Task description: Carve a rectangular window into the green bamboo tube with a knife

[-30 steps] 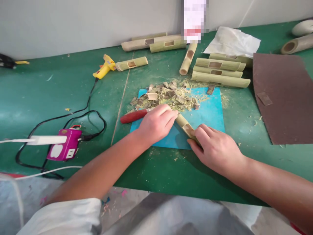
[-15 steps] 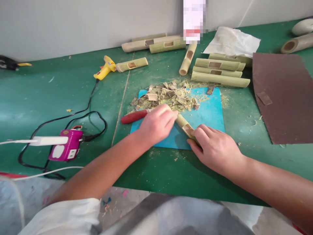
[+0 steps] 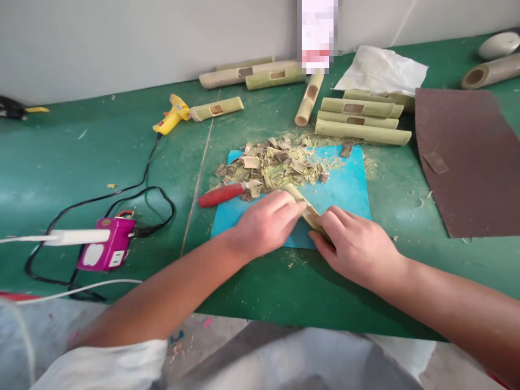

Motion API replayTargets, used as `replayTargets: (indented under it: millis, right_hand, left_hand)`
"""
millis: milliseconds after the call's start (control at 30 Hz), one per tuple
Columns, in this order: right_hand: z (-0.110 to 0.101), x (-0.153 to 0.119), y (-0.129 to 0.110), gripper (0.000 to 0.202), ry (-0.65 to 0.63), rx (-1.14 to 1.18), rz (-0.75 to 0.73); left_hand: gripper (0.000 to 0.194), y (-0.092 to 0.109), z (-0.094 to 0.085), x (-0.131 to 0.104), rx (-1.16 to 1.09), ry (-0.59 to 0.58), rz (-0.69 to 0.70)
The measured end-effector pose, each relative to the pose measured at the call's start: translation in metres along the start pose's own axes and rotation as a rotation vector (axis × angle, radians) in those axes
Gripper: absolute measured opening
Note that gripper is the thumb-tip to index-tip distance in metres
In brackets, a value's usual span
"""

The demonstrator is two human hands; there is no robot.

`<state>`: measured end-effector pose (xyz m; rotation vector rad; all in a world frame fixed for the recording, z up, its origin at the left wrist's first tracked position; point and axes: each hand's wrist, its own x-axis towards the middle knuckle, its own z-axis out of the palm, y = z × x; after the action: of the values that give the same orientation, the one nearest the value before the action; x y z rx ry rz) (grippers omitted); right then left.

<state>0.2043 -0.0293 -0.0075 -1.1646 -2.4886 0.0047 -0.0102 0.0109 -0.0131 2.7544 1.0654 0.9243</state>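
Observation:
A bamboo tube [image 3: 295,192] with a rectangular cutout slants over the blue mat [image 3: 349,184]. Around its near end my right hand [image 3: 357,238] is closed, holding it. The fingers of my left hand [image 3: 270,225] are pinched together at the cutout; whatever is between them is hidden. Beyond that hand lies a red-handled knife [image 3: 221,195], its blade tip against a heap of bamboo chips and shavings [image 3: 280,160] on the mat.
Several cut bamboo tubes [image 3: 363,131] lie at the back, some under white paper [image 3: 382,70]. Brown sandpaper [image 3: 467,168] covers part of the right side. A yellow glue gun [image 3: 173,116] trails its cable to a purple power adapter [image 3: 108,244] on the left.
My left hand has slid from the tube's far end toward me, to the cutout. The tube's far end and the knife blade now show. My right hand keeps its grip.

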Motion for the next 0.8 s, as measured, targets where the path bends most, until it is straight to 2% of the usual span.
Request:
replayTargets:
  millis: [133,233,367,467,600,700,800]
  right_hand:
    - [-0.0005,0.0000,0.0006,0.008,0.015,-0.021,0.016]
    - [-0.0011,0.0006,0.0011,0.008,0.017,-0.012,0.011]
    - [-0.0008,0.0013,0.0017,0.008,0.025,0.018,0.001]
    - [0.0002,0.0009,0.0022,0.010,0.020,0.025,0.005]
    - [0.0013,-0.0007,0.0036,0.012,0.010,0.038,0.037]
    - [0.0015,-0.0018,0.0044,0.015,0.007,0.049,0.052]
    - [0.0010,-0.0019,0.0045,0.014,-0.007,0.064,0.083]
  left_hand:
    - [0.014,-0.0026,0.0003,-0.0015,-0.007,0.044,-0.047]
    - [0.014,-0.0022,0.0006,-0.0026,-0.037,-0.009,-0.032]
    - [0.015,-0.0007,0.0005,-0.0036,-0.009,0.038,-0.056]
    - [0.014,-0.0010,0.0007,-0.0042,-0.016,-0.003,-0.020]
    - [0.016,-0.0036,0.0020,-0.0039,0.020,0.064,-0.051]
    - [0.017,-0.0035,0.0030,-0.0037,-0.011,0.000,-0.011]
    - [0.018,-0.0031,0.0038,-0.0044,0.004,0.042,-0.038]
